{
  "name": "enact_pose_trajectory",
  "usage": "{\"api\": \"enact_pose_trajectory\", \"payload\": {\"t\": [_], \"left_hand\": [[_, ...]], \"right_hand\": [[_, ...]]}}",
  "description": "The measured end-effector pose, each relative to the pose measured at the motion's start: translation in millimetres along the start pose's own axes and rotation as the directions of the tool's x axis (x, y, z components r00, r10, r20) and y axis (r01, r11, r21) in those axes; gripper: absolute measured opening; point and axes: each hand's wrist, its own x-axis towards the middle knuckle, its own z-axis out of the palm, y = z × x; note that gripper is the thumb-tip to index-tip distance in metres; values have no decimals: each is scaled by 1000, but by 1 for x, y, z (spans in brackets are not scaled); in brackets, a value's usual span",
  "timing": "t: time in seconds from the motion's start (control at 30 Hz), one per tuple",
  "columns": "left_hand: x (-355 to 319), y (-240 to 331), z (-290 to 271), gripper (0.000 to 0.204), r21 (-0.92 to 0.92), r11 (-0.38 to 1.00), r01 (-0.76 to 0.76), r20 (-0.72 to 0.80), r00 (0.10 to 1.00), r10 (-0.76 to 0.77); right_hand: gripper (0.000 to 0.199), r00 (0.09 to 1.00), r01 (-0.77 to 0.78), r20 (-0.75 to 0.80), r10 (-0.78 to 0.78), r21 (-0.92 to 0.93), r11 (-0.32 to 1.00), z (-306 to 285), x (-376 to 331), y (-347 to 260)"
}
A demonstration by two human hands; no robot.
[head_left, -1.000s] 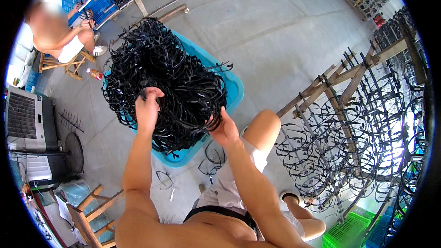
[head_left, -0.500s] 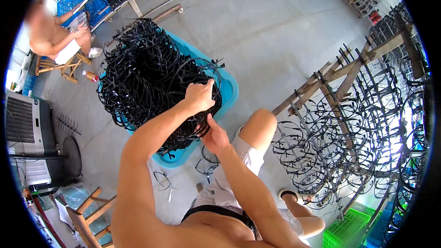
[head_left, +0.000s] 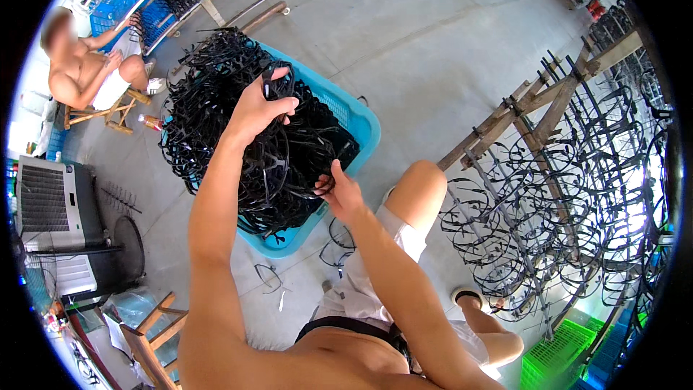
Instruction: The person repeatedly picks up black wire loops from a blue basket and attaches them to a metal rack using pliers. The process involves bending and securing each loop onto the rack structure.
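A turquoise plastic basket [head_left: 367, 119] in front of me is heaped with tangled, thin black curved hoops [head_left: 209, 94]. Over the far part of the heap, my left hand [head_left: 256, 112] is closed round a black hoop [head_left: 271, 90], its thumb pointing right. Part of that hoop blends into the pile below. Near the basket's right edge, my right hand [head_left: 343, 193] has its fingers curled at a dark strand of the hoops, with the thumb raised; its exact hold is partly hidden.
On the right stands a wooden rack [head_left: 498, 130] hung with many black hoops. A few loose hoops [head_left: 271, 278] lie on the floor. Left are an air cooler [head_left: 54, 202], a wooden chair [head_left: 148, 347] and a seated person [head_left: 90, 72]. Green crates [head_left: 556, 354] sit lower right.
My left hand has moved away and to the left over the heap, with a black hoop in it. My right hand stays near the basket's right side, now apart from the left.
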Motion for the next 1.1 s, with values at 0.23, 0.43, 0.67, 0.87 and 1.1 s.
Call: {"api": "enact_pose_trajectory", "payload": {"t": [0.23, 0.43, 0.67, 0.87, 1.1], "left_hand": [[-33, 14, 28, 53, 51, 993, -105, -232, 966, 114], [-46, 17, 43, 36, -209, 969, -135, -189, 977, 95], [-66, 30, 45, 18, -820, 570, -48, -159, 976, -148], [-81, 48, 66, 17, -811, 392, -434, -437, 895, 85], [-104, 100, 26, 12, -355, 534, -767, -543, 634, 550]], "right_hand": [[50, 664, 704, 331, -670, -578, 412, 43, -63, -42], [32, 870, 278, 487, -71, -366, 888, 63, -122, -70], [33, 741, 466, 661, -118, -381, 798, 44, -149, -59], [31, 792, 481, 576, -202, -384, 789, 33, -160, -34], [28, 822, 507, 330, -465, -49, 861, -24, -174, -69]]}}
